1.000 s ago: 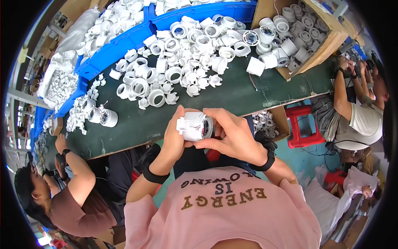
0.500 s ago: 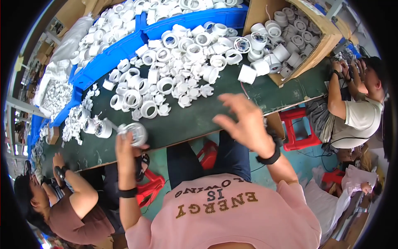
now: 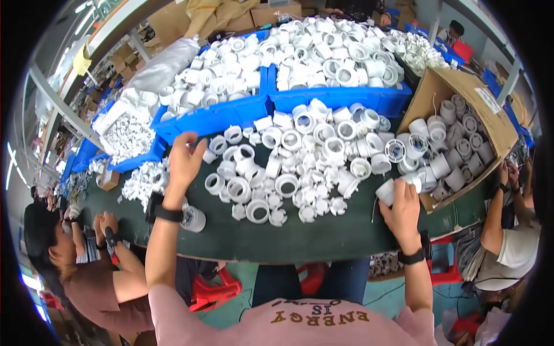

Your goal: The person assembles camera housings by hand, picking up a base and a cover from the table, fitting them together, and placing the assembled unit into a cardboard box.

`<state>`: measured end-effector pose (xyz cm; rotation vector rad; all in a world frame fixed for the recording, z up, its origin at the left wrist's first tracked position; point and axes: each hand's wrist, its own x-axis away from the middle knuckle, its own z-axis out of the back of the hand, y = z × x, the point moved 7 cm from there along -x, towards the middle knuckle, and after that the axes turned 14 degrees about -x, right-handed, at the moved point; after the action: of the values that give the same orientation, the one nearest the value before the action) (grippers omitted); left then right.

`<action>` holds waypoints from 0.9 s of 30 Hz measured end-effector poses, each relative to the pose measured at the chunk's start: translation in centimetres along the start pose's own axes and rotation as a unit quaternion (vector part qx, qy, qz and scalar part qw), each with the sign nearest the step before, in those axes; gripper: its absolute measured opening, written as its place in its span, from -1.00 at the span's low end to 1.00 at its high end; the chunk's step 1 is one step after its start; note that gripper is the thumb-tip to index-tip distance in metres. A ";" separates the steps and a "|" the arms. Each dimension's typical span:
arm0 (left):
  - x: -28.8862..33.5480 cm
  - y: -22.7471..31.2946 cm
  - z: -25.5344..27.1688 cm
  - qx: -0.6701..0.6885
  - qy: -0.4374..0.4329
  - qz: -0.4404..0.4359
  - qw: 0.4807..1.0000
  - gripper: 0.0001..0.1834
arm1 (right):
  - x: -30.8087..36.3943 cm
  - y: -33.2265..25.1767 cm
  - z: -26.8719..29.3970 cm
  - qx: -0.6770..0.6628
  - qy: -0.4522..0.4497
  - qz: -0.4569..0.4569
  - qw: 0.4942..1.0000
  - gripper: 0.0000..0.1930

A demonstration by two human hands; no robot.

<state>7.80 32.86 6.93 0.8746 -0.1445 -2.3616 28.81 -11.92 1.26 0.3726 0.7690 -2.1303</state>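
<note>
"Both your hands have moved; your right hand (image 3: 402, 213) now touches a white cup (image 3: 385, 194) at the mouth of the cardboard box (image 3: 501, 124); your left hand (image 3: 184, 166) has let go of its piece and risen beside the bins."

"Is the cup gripped?"

"Your thumb and fingers curve about it; whether they pinch, I cannot tell; your left fingers are spread, holding nothing."

"Why set out so?"

"Probably for easy reach; the box's opening faces your side, loose rings (image 3: 277, 185) lie between your hands."

"How many?"

"One cup there, a second cup (image 3: 195, 219) by your left wrist; one box; two large blue bins (image 3: 340, 100) behind; the rings overlap too much to count."
</note>
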 end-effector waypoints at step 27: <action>16.2 22.0 -1.5 0.576 -0.314 0.067 0.752 -0.44 | 3.2 -12.3 -2.6 -0.791 -0.034 -0.226 0.568 -0.39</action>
<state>10.23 5.86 3.36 0.4184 -2.0091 -2.1574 17.16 -6.31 2.55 -0.9623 2.4505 -0.9569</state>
